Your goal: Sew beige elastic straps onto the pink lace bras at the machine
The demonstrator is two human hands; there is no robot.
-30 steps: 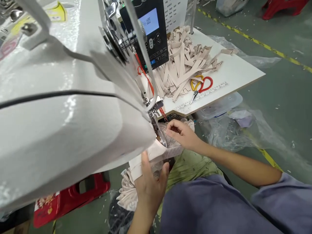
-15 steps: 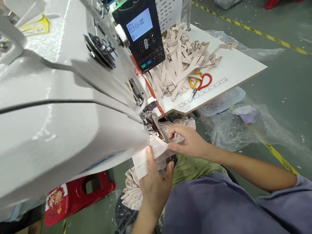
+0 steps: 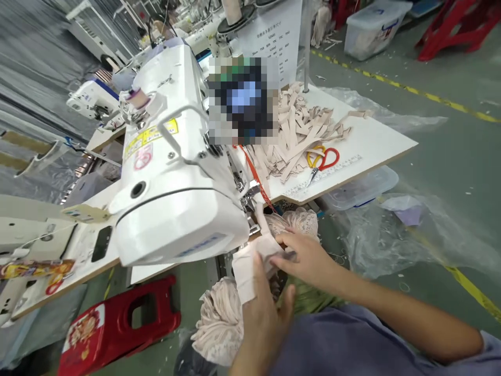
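Observation:
A pale pink fabric piece [image 3: 245, 271] lies at the needle area of a white sewing machine [image 3: 183, 219]. My left hand [image 3: 264, 318] has its index finger stretched over the fabric and its thumb apart; the other fingers are hidden, seemingly under the cloth. The fabric sits gripped between those fingers. Farther right, my right hand [image 3: 305, 258] pinches the fabric's edge between thumb and index finger. A narrow pale strip [image 3: 263, 219] runs from the presser foot [image 3: 253, 225] to the piece. Bunched lace fabric [image 3: 299, 222] sits just behind my right hand.
Pale cut strips [image 3: 293, 122] are heaped on the white tabletop [image 3: 376, 136], beside scissors [image 3: 323, 157] and a printed ruler. Gathered pale fabric [image 3: 219, 324] hangs below my left hand. A red stool [image 3: 156, 313] stands at lower left. Plastic sheeting [image 3: 383, 240] covers floor at right.
The view has drawn back and shows more of the machine and workshop. The fabric and both hands have shifted slightly toward me, and a strip now shows between needle area and fabric.

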